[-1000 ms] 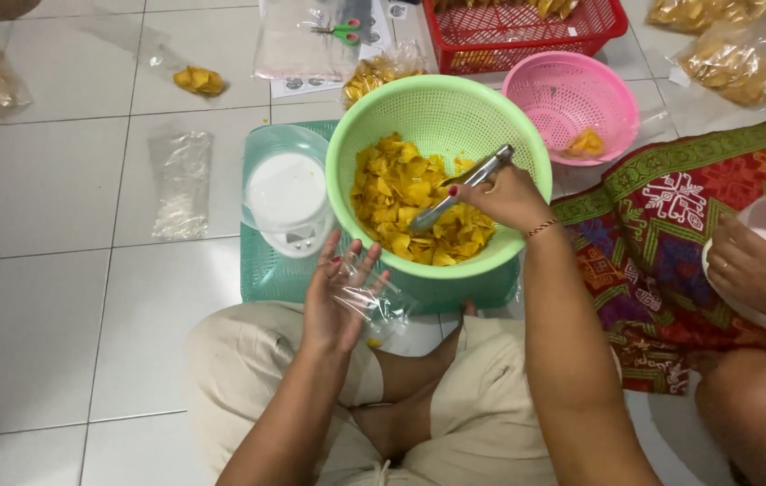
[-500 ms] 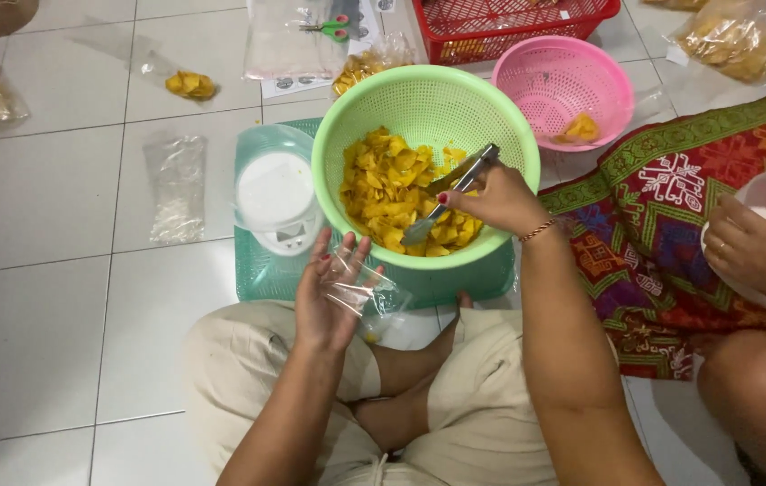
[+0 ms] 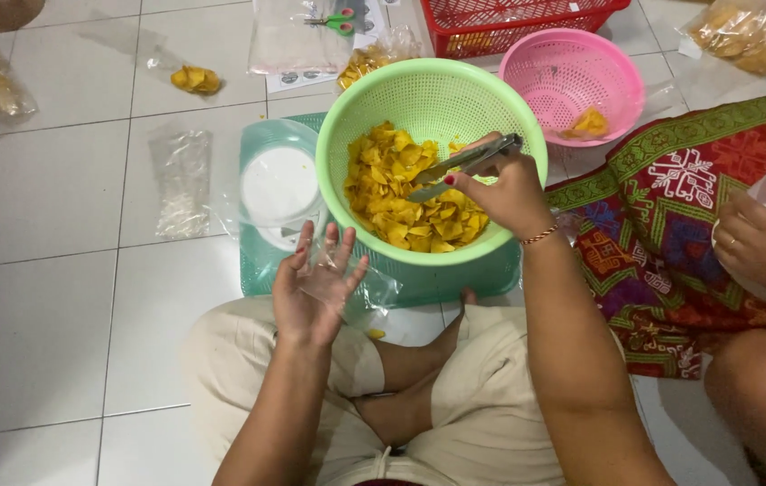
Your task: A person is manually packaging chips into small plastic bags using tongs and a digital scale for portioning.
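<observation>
Now lowered into the yellow chips (image 3: 410, 202) at 12 o'clock, the right hand (image 3: 509, 193) grips metal tongs (image 3: 464, 165); the left hand (image 3: 315, 283) spreads a clear plastic bag (image 3: 347, 279) wider.

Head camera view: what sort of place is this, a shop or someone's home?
Probably a home floor used for packing snacks. The person sits cross-legged on white floor tiles, a green colander of yellow chips sits before them, and filled clear bags lie around.

Beige shorts (image 3: 482, 405), bare forearms, a thin gold bracelet (image 3: 539, 236) on the right wrist.
</observation>
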